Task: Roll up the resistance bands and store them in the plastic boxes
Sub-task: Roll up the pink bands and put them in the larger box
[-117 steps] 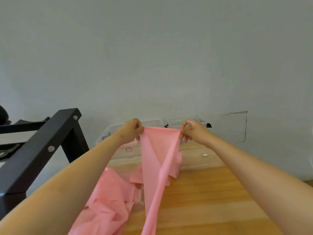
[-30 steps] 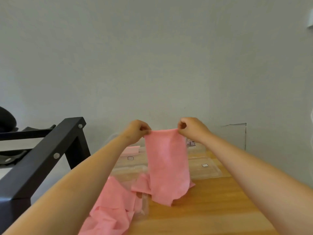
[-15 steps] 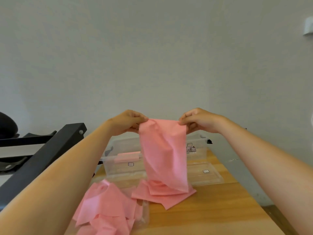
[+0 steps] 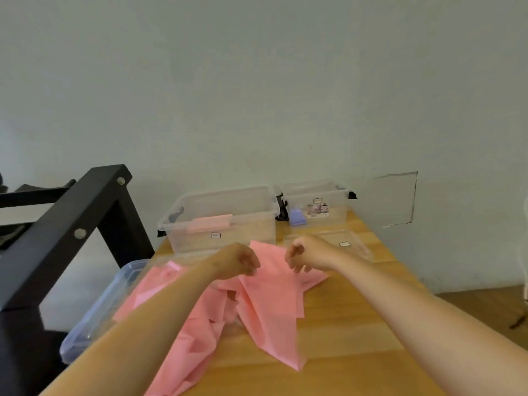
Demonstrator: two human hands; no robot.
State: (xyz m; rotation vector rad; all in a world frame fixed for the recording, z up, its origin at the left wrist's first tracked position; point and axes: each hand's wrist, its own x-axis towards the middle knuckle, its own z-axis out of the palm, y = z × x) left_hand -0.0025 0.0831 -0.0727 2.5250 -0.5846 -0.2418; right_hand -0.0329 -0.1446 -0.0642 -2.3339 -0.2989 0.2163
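Hands over counter [image 4: 357, 324], both hovering above the pink resistance band [image 4: 268, 295]. We note the left hand [image 4: 237, 260] with fingers curled, tips low at the band's upper fold. The right hand [image 4: 303, 254] is just beside it, fingers likewise curled and pointing down. Motion blur here, so we cannot tell whether either hand pinches the band or merely hangs over it.

Band lies loose and crumpled on the wood, unrolled, its folds spreading from below the hands toward the near edge. One corner reaches out to the right.

Behind the hands we log a clear plastic box [image 4: 251, 224], open, with a flat pink piece [image 4: 210, 222] inside. A second clear box [image 4: 337, 207] stands to its right near the wall and holds a small purple item [image 4: 297, 218]. A clear lid [image 4: 351, 244] lies flat in front of that one. A bluish clear tray [image 4: 108, 304] sits at the counter's left edge, partly under the band. Black metal frame [image 4: 71, 224] to the left.
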